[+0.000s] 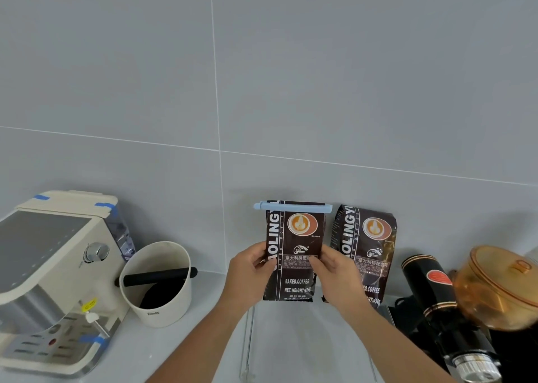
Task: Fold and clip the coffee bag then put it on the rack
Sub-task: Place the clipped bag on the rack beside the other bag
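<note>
A dark brown coffee bag (294, 237) stands upright in the middle of the view, its folded top closed by a long light-blue clip (292, 206). My left hand (251, 272) grips the bag's left side and my right hand (334, 278) grips its right side. The bag's lower edge sits at the top of a clear acrylic rack (250, 342), whose shelf is hard to make out. A second, unclipped coffee bag (369, 246) stands on the rack just to the right, leaning on the grey wall.
A cream espresso machine (49, 278) fills the left side. A cream knock box (158, 283) with a black bar stands beside it. At the right are a black grinder (436, 301) and an amber glass pot (500, 289).
</note>
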Demonstrator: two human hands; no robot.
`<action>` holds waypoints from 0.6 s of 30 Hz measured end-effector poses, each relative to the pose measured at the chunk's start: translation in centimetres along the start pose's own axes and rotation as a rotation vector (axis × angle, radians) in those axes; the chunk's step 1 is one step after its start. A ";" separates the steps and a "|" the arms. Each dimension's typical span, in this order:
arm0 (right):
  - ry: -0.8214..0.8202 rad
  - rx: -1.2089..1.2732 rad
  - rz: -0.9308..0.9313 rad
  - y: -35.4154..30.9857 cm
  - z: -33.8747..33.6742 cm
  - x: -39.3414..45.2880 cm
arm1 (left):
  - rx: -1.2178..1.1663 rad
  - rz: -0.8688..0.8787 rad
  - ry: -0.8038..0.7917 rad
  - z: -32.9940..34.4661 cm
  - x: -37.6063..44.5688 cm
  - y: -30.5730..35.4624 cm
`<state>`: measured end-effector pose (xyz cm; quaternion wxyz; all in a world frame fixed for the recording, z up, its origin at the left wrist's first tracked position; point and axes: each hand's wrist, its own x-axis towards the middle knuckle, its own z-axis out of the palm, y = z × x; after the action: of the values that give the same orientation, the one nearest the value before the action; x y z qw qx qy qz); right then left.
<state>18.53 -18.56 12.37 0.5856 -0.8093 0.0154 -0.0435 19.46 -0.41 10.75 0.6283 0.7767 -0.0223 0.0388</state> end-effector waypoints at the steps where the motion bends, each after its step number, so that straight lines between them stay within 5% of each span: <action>1: 0.002 -0.002 0.002 -0.1 0.1 0.2 | -0.003 -0.004 -0.001 0.0 0.3 0.0; 18: 0.039 0.001 0.061 0.0 0.3 1.9 | -0.019 -0.046 -0.019 0.2 3.3 -0.8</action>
<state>20.41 -18.42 12.42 0.5866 -0.8072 0.0513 -0.0415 22.81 -0.40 10.26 0.6361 0.7713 -0.0108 0.0166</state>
